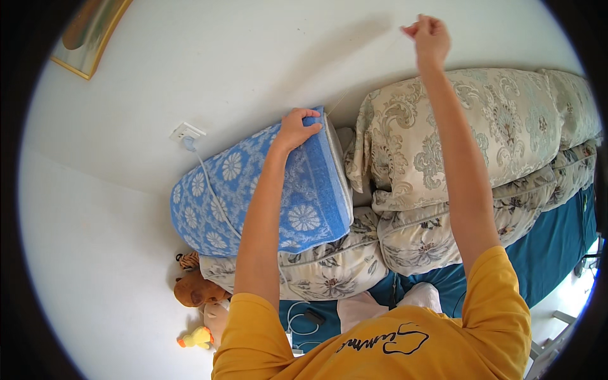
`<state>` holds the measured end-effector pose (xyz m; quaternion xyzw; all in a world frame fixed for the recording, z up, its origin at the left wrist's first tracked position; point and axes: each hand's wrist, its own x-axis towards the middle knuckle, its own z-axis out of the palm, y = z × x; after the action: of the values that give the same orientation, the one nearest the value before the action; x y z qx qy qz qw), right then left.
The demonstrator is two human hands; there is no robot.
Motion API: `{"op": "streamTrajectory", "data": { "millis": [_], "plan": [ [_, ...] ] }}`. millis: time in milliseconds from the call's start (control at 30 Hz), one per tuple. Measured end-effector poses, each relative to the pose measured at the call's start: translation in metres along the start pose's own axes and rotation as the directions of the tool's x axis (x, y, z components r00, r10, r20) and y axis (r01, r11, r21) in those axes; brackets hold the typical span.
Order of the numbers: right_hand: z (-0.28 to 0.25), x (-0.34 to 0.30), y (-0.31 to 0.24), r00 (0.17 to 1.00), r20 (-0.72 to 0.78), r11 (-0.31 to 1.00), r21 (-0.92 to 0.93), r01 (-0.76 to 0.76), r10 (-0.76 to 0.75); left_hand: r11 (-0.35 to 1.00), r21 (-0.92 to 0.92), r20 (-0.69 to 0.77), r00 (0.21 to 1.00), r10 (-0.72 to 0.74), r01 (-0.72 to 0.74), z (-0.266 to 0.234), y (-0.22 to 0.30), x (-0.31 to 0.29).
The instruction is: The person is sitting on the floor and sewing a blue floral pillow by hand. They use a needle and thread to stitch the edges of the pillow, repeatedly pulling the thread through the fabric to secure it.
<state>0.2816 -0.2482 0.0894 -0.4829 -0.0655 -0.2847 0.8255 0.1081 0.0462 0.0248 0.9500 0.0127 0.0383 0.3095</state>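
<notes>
A blue towel with white flowers (232, 166) drapes over a cushion-shaped bundle leaning against the wall. At its upper right corner, my left hand (294, 130) grips the edge, with thumb and fingers closed on the cloth. My right hand (432, 43) is raised high to the right, in front of the wall, with its fingertips pinched together. A fine, faint thread (342, 99) runs from the towel's corner up toward the right hand. Whether a needle is in that pinch is too small to tell.
Patterned beige cushions (468, 126) and floral cushions (418, 244) line the wall on a teal cover (544, 237). A white cable (212, 190) hangs from a wall socket (187, 132) across the towel. Plush toys (197, 288) sit at lower left; a framed picture (88, 41) hangs upper left.
</notes>
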Motion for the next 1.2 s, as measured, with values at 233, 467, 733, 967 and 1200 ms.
{"op": "streamTrajectory", "data": {
  "millis": [233, 467, 733, 967, 1200],
  "plan": [
    [-0.037, -0.023, -0.014, 0.992, -0.091, 0.924, -0.378, 0.049, -0.09, 0.999, -0.019, 0.03, 0.999, -0.03, 0.031, 0.0, -0.005, 0.002],
    [-0.02, -0.117, 0.019, 0.814, 0.396, 0.894, -0.325, -0.308, 0.424, 0.993, -0.067, -0.015, 0.995, -0.101, 0.1, 0.008, 0.003, 0.008],
    [-0.073, -0.105, 0.009, 0.753, 0.53, 0.891, -0.009, -0.454, 0.39, 0.98, 0.064, -0.024, 0.982, -0.189, 0.19, 0.009, -0.006, 0.019],
    [-0.09, -0.102, 0.02, 0.785, 0.539, 0.867, 0.185, -0.463, 0.305, 0.946, -0.053, 0.046, 0.947, -0.318, 0.321, 0.003, 0.025, 0.016],
    [-0.089, -0.109, 0.027, 0.827, 0.493, 0.906, 0.159, -0.392, 0.272, 0.938, -0.029, 0.153, 0.929, -0.337, 0.345, -0.009, 0.009, 0.028]
  ]
}}
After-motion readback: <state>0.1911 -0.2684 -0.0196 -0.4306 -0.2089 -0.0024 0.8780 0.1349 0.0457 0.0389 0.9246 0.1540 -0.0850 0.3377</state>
